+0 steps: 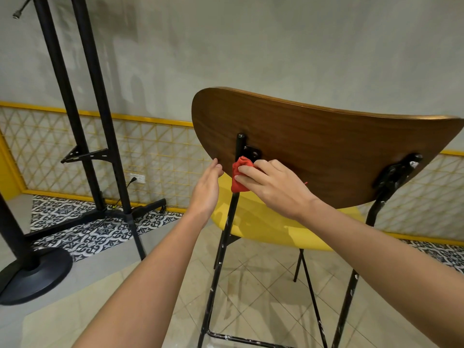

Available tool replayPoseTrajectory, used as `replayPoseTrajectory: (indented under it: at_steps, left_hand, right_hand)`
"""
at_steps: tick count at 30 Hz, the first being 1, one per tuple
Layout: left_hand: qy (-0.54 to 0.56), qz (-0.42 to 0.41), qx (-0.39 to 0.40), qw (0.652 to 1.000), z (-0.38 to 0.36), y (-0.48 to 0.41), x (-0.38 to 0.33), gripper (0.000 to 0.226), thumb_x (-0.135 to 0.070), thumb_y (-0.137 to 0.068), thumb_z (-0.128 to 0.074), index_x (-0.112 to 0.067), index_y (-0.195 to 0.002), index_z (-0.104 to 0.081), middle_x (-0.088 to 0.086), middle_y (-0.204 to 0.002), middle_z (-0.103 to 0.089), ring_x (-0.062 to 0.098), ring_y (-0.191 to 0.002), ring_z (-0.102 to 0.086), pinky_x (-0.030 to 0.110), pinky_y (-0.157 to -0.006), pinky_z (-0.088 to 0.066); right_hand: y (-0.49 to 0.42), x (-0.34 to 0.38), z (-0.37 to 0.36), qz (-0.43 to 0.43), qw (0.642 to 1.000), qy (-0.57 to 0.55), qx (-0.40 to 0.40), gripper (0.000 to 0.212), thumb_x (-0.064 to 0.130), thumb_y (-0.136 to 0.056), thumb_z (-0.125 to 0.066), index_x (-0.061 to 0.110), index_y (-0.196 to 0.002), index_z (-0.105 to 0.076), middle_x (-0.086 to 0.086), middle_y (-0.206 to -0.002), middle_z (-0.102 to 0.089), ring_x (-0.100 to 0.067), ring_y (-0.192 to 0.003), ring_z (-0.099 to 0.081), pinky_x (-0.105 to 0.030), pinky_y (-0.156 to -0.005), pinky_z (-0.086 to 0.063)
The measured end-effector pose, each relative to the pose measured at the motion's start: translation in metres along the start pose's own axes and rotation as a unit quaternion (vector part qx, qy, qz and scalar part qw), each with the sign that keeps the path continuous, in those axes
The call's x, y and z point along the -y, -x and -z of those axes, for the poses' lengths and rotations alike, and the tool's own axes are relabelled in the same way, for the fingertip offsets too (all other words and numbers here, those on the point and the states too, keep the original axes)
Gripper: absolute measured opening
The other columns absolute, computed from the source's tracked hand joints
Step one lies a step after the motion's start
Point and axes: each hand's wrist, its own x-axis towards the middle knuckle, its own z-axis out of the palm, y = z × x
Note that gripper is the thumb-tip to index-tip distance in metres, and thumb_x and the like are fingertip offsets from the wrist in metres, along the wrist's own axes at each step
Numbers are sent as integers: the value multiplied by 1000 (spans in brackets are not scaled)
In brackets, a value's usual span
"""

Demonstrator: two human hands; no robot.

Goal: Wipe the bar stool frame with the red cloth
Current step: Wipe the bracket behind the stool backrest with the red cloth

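Note:
The bar stool stands in front of me with a brown wooden backrest (313, 151), a yellow seat (263, 227) and a black metal frame (218, 259) flecked with white paint. My right hand (271, 184) presses the red cloth (239, 175) around the left upright of the frame, just under the backrest bracket. My left hand (207, 189) holds the lower left edge of the backrest, thumb on the wood. The right upright (351, 285) and a lower crossbar (241, 339) are untouched.
A black stand with two tall poles (95, 121) and a round base (32, 277) sits at the left. A yellow wire grid (150, 156) lines the grey wall, with a socket and plugged cable (136, 179). The floor is patterned and beige tile.

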Motion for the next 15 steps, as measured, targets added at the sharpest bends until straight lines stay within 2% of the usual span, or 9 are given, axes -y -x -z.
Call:
replayPoseTrajectory:
  at_steps: [4, 7, 8, 11, 13, 15]
  left_hand:
    - [8, -3, 1, 1000, 0, 0, 1, 46, -42, -100, -26, -30, -144, -34, -3, -134, -54, 14, -128, -43, 39, -111, -31]
    - [7, 4, -2, 1000, 0, 0, 2, 48, -46, -99, -28, -28, -143, -39, -7, -132, -55, 13, -127, -44, 40, -110, -32]
    - [6, 4, -1, 1000, 0, 0, 2, 47, -46, -99, -28, -30, -142, -39, -7, -133, -54, 13, -127, -44, 40, -110, -31]
    - [10, 1, 8, 1000, 2, 1, 2, 42, -42, -99, -28, -34, -139, -41, -7, -137, -52, 12, -129, -42, 41, -112, -30]
    - [9, -3, 11, 1000, 4, 2, 3, 38, -42, -100, -27, -38, -134, -43, -6, -136, -53, 12, -130, -42, 40, -112, -29]
    - [7, -5, 11, 1000, 5, 2, 4, 43, -43, -100, -27, -33, -140, -39, -4, -132, -56, 12, -128, -44, 39, -112, -30]
  right_hand:
    - [-10, -2, 1, -13, 999, 20, -27, 48, 10, -77, -69, 9, -123, -59, -11, -123, -59, -29, -98, -60, -36, -71, -50]
    - [-13, 4, -4, 16, 999, 36, -13, 35, 9, -88, -45, 10, -117, -64, -7, -119, -60, -25, -93, -59, -34, -70, -48]
    - [-13, 7, -8, 32, 998, 52, 5, 34, 11, -89, -44, 11, -115, -65, -4, -118, -60, -24, -92, -59, -33, -70, -47]
    - [-11, 18, -15, 46, 995, 72, 54, 30, 19, -84, -61, 15, -113, -66, -1, -116, -59, -20, -92, -56, -30, -71, -45]
    - [-13, 19, -14, 30, 997, 63, 43, 33, 19, -83, -63, 14, -116, -63, -2, -117, -59, -21, -92, -56, -31, -72, -46]
    - [-14, 17, -12, 10, 998, 51, 22, 41, 17, -83, -62, 11, -123, -59, -6, -122, -58, -24, -95, -57, -33, -72, -47]
